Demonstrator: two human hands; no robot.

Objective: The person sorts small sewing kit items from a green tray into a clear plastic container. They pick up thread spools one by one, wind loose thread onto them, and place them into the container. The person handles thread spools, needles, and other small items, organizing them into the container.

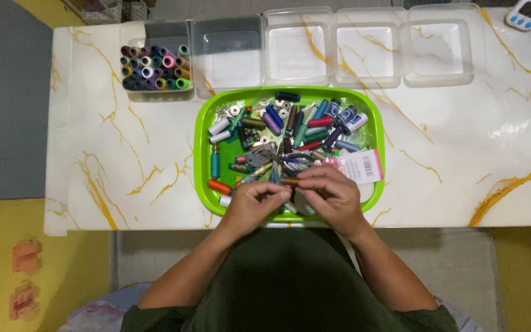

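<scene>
We hold a small brown thread spool (291, 181) between both hands over the near half of the green tray (203, 132). The left hand (254, 206) is curled, with its fingertips pinched toward the spool's left end; the right hand (333, 193) is likewise curled, with its fingertips closing on the right end. The spool lies with its long axis running left to right, so that each hand meets one end and the spool bridges the gap between them. Neither hand is clearly nearer: the spool sits between the two sets of fingertips, just ahead of the knuckles. We cannot tell which hand carries the weight, since the fingers cover most of the contact. Directly beyond the hands lies the loose pile of mixed spools (290, 126) and small metal bobbins in the tray, and a pink-and-white card with a barcode (359, 165) rests just beyond the right hand at the tray's edge. Well beyond the left hand, on the marbled surface (462, 141), stands a clear box of upright spools (155, 66). Beyond both hands, past the tray, a row of clear boxes (364, 52) stands side by side.
</scene>
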